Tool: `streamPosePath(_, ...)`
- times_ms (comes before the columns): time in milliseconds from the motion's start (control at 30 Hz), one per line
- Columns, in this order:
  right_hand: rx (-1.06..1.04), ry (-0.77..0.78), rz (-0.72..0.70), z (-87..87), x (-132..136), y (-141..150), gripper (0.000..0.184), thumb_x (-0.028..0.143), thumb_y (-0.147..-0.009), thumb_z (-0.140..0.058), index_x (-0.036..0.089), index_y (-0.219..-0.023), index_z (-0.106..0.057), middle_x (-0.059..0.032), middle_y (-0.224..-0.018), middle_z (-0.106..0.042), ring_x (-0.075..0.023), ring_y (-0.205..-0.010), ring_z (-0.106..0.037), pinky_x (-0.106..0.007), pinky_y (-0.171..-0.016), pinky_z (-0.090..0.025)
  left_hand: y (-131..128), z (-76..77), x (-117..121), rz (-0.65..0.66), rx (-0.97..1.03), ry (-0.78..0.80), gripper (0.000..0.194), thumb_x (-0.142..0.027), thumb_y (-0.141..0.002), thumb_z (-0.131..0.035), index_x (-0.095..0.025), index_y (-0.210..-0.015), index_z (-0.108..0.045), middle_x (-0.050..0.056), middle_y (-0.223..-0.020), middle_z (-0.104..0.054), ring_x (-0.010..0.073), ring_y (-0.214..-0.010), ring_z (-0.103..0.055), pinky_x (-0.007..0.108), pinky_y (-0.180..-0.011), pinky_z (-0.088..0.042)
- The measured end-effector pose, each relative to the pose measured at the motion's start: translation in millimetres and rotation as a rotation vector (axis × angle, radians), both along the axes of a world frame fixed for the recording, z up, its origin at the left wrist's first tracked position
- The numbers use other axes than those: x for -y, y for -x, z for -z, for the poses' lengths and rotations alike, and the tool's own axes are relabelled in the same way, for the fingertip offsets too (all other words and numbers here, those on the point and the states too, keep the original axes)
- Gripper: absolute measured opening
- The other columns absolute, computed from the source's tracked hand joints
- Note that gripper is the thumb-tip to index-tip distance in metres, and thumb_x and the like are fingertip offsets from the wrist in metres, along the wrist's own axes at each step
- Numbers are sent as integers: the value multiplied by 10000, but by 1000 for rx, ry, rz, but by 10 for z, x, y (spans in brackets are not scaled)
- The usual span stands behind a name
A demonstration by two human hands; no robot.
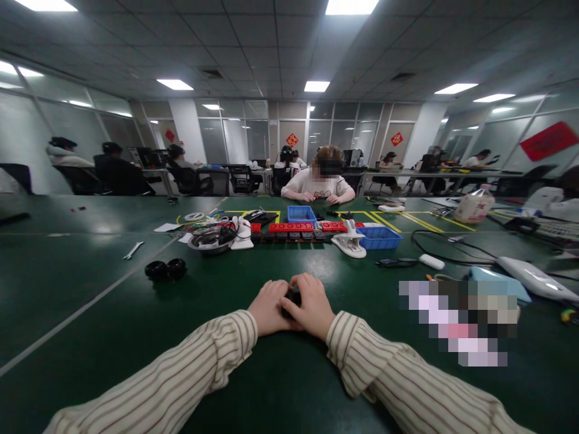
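Close together above the green table (226, 374), my left hand (272, 307) and my right hand (313, 304) are closed around a small black object (294, 298). Only a dark patch of it shows between the thumbs and fingers, so its kind is hidden. To the left, two round black parts, like small wheels (165, 269), lie side by side on the table. A wrench (133, 250) rests farther left.
Beyond my hands stand a metal bowl of cables (211, 241), a red-and-black row of modules (291, 227), white clip stands (350, 241) and blue bins (380, 237). Cables and a white device (534, 277) lie right. A person (316, 181) sits opposite.
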State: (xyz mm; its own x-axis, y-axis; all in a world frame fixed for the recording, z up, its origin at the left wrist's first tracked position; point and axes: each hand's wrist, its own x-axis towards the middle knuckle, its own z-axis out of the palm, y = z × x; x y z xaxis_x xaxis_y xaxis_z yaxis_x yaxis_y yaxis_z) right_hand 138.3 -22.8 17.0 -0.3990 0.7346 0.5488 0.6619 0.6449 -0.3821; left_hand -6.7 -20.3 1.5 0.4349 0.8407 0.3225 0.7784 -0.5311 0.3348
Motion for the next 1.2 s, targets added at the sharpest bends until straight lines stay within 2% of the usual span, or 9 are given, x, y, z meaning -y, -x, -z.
streamPosePath(100, 27, 9, 0, 19, -13, 12, 197, 359, -749, -547, 170, -776, -498, -35, -785, -510, -192, -780, -468, -342, -717, -343, -7, -27, 9, 14, -13, -16, 474, -460, -567, -695, -158, -903, -549, 55, -894, -541, 236, -841, -498, 408, -850, -368)
streamPosePath(267, 23, -23, -124, 5, -9, -2, 59, 220, -745, -502, 171, -778, -508, -35, -790, -529, -179, -795, -473, -331, -741, -354, 71, -41, -58, 95, 6, 18, 369, -361, -576, -699, -178, -877, -589, 38, -909, -553, 221, -865, -502, 378, -877, -362)
streamPosePath(400, 22, -52, -282, -2, 8, -21, 209, 95, -642, -456, 182, -827, -500, -15, -807, -556, -150, -807, -499, -323, -837, -360, 145, -25, -122, 179, 67, 96, 339, -244, -570, -694, -170, -885, -591, 38, -967, -545, 212, -921, -504, 315, -844, -405)
streamPosePath(567, -29, -94, -429, -8, 37, -38, 334, 63, -587, -397, 186, -884, -487, -20, -821, -585, -151, -821, -535, -392, -984, -271, 170, -4, -142, 191, 82, 130, 447, -214, -547, -705, -163, -968, -565, 58, -1016, -539, 239, -959, -497, 360, -877, -392)
streamPosePath(733, -26, -88, -305, -53, 56, -37, 282, 191, -688, -477, 185, -970, -473, -55, -956, -560, -201, -933, -488, -438, -965, -253, 162, 9, -130, 179, 76, 105, 600, -328, -556, -717, -185, -1091, -488, 73, -1110, -506, 257, -1033, -462, 396, -936, -346)
streamPosePath(833, 13, -67, -122, -44, 44, -17, 303, 358, -727, -543, 170, -957, -483, -71, -929, -542, -220, -888, -474, -400, -843, -331, 123, 6, -94, 128, 33, 64, 648, -430, -547, -712, -173, -1092, -471, 82, -1088, -505, 266, -1002, -470, 420, -923, -344)
streamPosePath(933, 69, -36, -3, -8, 19, 0, 327, 457, -737, -545, 170, -886, -497, -57, -853, -526, -211, -821, -473, -356, -746, -343, 56, 5, -34, 24, 2, 2, 630, -468, -518, -715, -170, -1029, -499, 68, -1004, -513, 258, -919, -488, 438, -903, -346)
streamPosePath(1033, 91, -20, 21, 18, 0, 8, 277, 426, -748, -551, 172, -843, -499, -42, -808, -514, -199, -790, -471, -339, -720, -331, 10, 1, 9, -18, 3, -17, 484, -418, -564, -693, -175, -956, -547, 57, -958, -513, 246, -891, -486, 448, -929, -315)
streamPosePath(1200, 91, -34, -74, -2, -4, -4, 148, 301, -744, -548, 171, -812, -522, -42, -811, -527, -189, -797, -468, -324, -716, -335, 79, -23, -51, 86, 27, 48, 408, -337, -575, -704, -178, -933, -589, 57, -969, -527, 236, -912, -491, 371, -864, -389)
